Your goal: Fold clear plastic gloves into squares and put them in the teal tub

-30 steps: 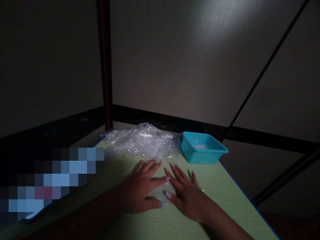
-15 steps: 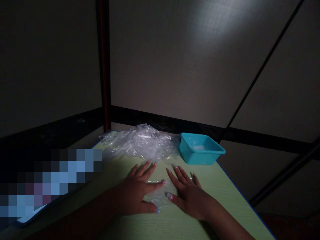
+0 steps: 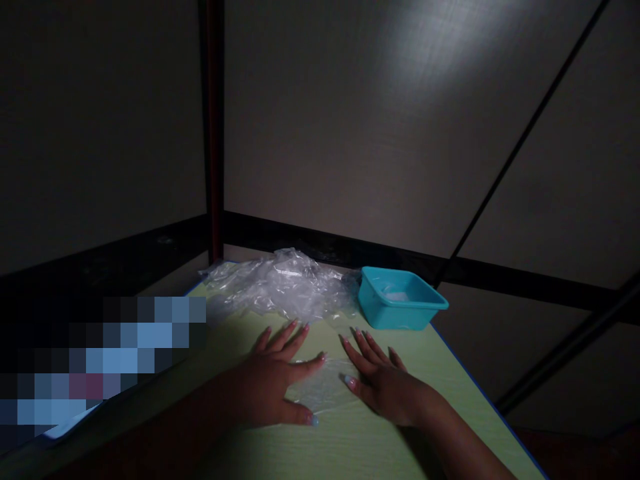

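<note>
My left hand [image 3: 273, 383] lies flat on the pale green table [image 3: 450, 393], fingers spread, its thumb and fingertips pressing a small clear plastic sheet [image 3: 325, 390]. My right hand [image 3: 383, 383] lies flat too, fingers stretched out on the sheet's right edge. The sheet is spread thin between the two hands. Behind them a crumpled pile of clear plastic bags [image 3: 280, 287] sits at the table's far end, apart from both hands.
A turquoise plastic tub [image 3: 400, 305] stands at the far right corner, beside the plastic pile. A blurred-out patch [image 3: 105, 373] covers the table's left side. Dark frame bars [image 3: 213, 127] and grey panels rise behind the table. The scene is dim.
The hands have slid slightly apart across the sheet, the right hand moving right, the left drawing back a little. Both stay flat on the table.
</note>
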A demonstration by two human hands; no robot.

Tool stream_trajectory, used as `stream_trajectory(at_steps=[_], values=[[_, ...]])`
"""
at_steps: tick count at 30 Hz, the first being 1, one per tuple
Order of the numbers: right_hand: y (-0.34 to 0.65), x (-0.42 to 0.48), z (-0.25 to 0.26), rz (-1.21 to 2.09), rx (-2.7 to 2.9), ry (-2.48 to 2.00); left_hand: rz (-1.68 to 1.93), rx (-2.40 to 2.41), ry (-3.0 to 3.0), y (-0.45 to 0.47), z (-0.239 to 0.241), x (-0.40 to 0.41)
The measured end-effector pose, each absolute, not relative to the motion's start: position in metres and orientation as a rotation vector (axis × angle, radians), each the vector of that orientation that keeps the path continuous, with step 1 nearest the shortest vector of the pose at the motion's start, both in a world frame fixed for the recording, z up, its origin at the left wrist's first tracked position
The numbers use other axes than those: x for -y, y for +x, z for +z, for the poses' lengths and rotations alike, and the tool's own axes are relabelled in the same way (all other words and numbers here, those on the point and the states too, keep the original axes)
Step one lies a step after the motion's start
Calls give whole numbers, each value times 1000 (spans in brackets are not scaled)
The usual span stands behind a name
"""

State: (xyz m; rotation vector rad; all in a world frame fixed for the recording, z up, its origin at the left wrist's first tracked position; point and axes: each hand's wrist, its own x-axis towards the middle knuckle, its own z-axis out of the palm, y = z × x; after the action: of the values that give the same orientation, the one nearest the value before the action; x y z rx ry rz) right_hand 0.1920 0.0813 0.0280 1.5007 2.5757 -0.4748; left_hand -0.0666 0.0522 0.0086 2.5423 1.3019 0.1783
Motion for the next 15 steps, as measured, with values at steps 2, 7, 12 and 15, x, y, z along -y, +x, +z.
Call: stream_trajectory(at_steps=[2, 7, 12, 15], values=[[194, -83, 26, -470, -2587, 1503, 157, -1303, 2535, -66, 9, -53], [197, -89, 23, -461, -2545, 1497, 94, -1317, 2516, -64, 13, -52], [199, -93, 23, -473, -2543, 1492, 77, -1320, 2494, -64, 15, -49], [200, -93, 23, -485, -2550, 1484, 92, -1307, 2495, -66, 13, -49]])
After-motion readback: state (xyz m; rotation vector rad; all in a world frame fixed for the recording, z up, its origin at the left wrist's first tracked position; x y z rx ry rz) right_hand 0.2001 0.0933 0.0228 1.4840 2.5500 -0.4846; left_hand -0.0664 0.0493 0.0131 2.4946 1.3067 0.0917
